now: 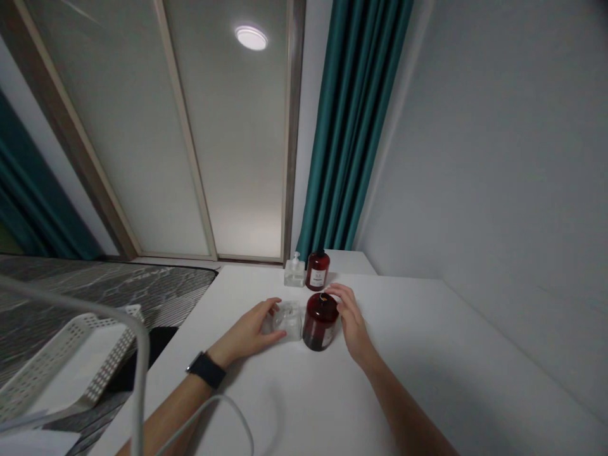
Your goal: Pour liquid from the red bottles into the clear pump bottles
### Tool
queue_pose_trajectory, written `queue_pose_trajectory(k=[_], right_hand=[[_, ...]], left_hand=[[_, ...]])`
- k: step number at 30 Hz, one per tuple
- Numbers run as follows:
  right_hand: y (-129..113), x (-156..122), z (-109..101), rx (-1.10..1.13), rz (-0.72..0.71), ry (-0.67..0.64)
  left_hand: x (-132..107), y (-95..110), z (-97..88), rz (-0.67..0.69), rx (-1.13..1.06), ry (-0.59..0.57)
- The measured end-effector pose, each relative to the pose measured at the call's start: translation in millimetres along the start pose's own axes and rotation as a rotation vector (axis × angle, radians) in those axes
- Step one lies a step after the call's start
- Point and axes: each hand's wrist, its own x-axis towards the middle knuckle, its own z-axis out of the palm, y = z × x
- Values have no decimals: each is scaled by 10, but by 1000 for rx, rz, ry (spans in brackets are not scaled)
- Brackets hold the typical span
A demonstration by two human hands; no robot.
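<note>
The left hand point(254, 328) curls round the clear container point(292, 322), likely steadying it; at its three o'clock, the right hand point(350, 316) flanks the red-brown jar point(318, 322). Whether either grip is firm, I cannot tell. Toward twelve, a pump bottle point(294, 275) and labelled bottle point(316, 272) stand back, probably leaving room.

left hand point(256, 332) around clear bottle point(293, 322), grip unclear | right hand point(352, 324) beside dark-red bottle point(318, 324) | teal curtain point(351, 126) behind
</note>
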Motion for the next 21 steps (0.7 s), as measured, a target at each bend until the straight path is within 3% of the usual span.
queue_pose_trajectory(k=[3,7,11,16,21], right_hand=[[1,-108,164,-42,-10,142],[4,-172,314,-106,64,159],[0,-123,243,-46,44,81],[-51,-38,10,75,-19,-175],[-27,-60,7,83,-79,-138]], left_hand=[[-3,-6,4,9,-7,7],[1,7,1,6,-10,7],[6,20,-4,-4,1,-6],[6,29,0,10,-12,13],[10,29,8,2,-12,0]])
